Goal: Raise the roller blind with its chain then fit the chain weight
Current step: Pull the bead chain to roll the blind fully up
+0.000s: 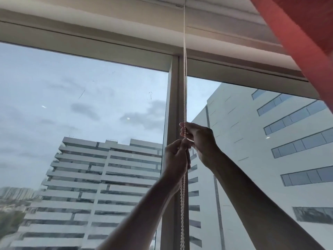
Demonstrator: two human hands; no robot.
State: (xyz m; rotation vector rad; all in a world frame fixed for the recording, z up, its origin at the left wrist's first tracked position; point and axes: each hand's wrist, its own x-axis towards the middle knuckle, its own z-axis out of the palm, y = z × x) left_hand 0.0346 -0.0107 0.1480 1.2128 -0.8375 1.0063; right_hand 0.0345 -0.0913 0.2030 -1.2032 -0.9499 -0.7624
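Observation:
A white beaded chain (184,78) hangs as two strands from the top of the window, down in front of the grey mullion (173,98). My right hand (198,141) is closed around the chain at mid height. Just below it, my left hand (177,157) grips the same chain. The strands run on below my hands to the bottom edge of the view. The rolled-up blind (225,17) sits pale and high under the ceiling, with the glass below it uncovered. No chain weight shows.
Large window panes (81,105) look out on office buildings and a cloudy sky. An orange-red curtain (297,33) hangs at the upper right, close to my right arm.

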